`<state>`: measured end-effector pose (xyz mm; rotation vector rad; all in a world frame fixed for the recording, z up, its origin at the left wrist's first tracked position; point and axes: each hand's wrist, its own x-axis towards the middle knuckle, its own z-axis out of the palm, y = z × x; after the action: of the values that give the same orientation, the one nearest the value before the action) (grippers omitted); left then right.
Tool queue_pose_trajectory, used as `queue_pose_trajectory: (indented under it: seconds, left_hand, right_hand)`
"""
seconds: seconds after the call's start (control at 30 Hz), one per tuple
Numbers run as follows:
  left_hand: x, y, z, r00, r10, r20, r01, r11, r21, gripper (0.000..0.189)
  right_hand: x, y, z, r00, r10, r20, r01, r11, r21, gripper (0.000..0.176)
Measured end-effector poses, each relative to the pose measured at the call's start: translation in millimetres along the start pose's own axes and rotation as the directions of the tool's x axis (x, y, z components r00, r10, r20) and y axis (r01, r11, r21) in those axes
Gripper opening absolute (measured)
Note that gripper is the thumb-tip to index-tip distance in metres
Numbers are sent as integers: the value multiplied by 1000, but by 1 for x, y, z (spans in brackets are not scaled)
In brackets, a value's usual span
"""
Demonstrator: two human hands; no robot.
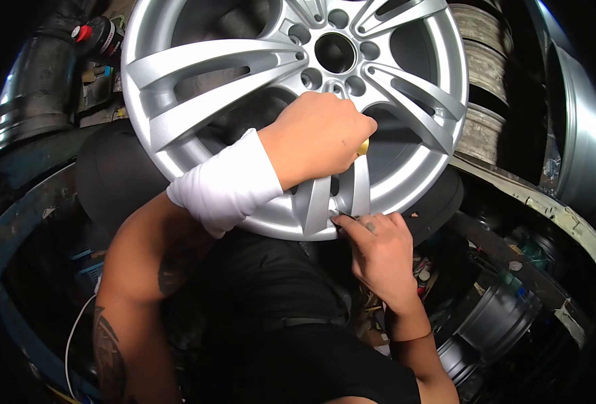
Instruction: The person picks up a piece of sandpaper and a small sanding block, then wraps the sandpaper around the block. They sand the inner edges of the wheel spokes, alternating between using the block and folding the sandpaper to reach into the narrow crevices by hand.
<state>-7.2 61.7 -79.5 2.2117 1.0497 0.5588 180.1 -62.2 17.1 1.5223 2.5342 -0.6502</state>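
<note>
over black trousers (271, 283), the right hand (384, 250) has its fingers bent and bunched near the lower edge of a large silver metal wheel with paired spokes (257, 54); its grip is unclear. the white-cuffed left hand (325, 135) curls tightly over the spokes, its contents hidden, beside something small and gold-coloured (363, 147). beyond the wheel stand stacked dull-grey metal rims (483, 67).

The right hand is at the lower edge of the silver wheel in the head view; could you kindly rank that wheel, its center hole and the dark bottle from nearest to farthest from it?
1. Silver wheel: its lower edge is right at the right hand.
2. Center hole: farther up, in mid-wheel.
3. Dark bottle: upper left, outside the wheel.
</note>
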Motion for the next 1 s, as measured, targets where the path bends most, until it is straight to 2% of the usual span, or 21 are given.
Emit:
queue_pose_trajectory:
  seconds: [0.1,0.2,0.33,0.43,0.53,0.63,0.67,0.77,0.87,0.9,1.0]
  left_hand:
    - [-1,3,-3,1000,-18,16,18,1000,-10,22]
    - [1,2,-2,1000,-14,24,15,1000,-6,22]
    - [1,3,-3,999,-14,29,14,1000,-1,22]
    - [1,4,-5,999,-4,45,5,1000,-20,23]
    - [1,5,-8,999,0,54,4,997,-79,25]
    - [2,10,-11,999,0,38,6,986,-169,20]
    - [1,12,-14,994,-2,110,22,983,-181,20]
    - [-4,20,-34,942,-4,337,76,977,-202,19]
    - [-11,22,-48,827,-2,563,129,974,-185,23]
    - [-13,21,-49,829,13,559,116,974,-194,25]
    - [-18,24,-50,808,27,588,102,977,-186,32]
  right_hand:
    - [4,-2,5,999,-29,-40,29,1000,5,35]
    - [0,-2,-5,1000,8,3,-8,1000,-30,34]
    - [4,1,5,999,-35,-30,36,999,23,35]
    - [-1,1,-3,1000,-29,6,29,999,-17,40]
    - [0,3,9,998,-39,-42,41,998,51,40]
    - [-8,13,-11,999,-24,-37,28,993,112,39]
    - [-10,12,-17,996,43,-83,-34,993,111,37]
    - [-11,13,-10,979,71,-192,-43,989,143,35]
    - [-10,9,11,993,15,-114,-7,997,74,37]
    - [-11,5,14,997,25,-74,-22,999,35,38]
    - [-3,-2,17,996,28,-84,-21,996,89,43]
